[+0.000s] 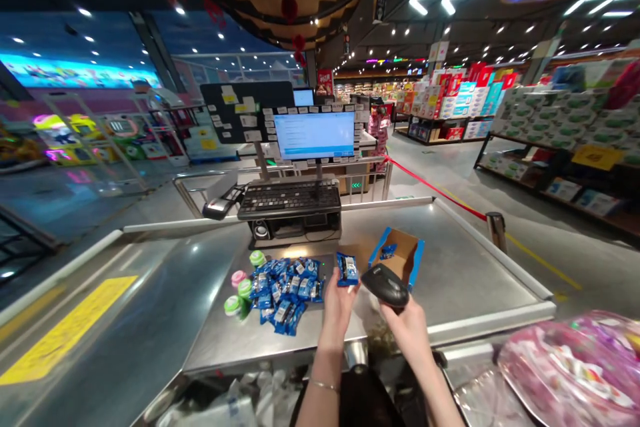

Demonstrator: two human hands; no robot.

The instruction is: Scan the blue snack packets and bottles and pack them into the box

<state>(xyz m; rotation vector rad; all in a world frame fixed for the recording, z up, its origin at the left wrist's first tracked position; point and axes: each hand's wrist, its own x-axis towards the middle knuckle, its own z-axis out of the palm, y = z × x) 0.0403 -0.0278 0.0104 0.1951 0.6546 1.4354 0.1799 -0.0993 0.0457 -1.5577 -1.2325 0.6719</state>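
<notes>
My left hand (339,303) is closed on a small blue snack packet (347,269), held up above the steel checkout counter (465,280). My right hand (407,320) grips a black handheld barcode scanner (386,283), its head close to the right of the packet. A heap of several matching blue packets (285,290) lies just left of my left hand. An open blue-and-brown cardboard box (399,255) sits behind the scanner with one blue packet inside.
Small round pink and green tubs (243,288) stand left of the heap. A keyboard (290,199), till screen (315,135) and card terminal (219,207) stand at the counter's back. A pink wrapped bundle (575,367) lies at lower right. Store shelves (565,127) line the right aisle.
</notes>
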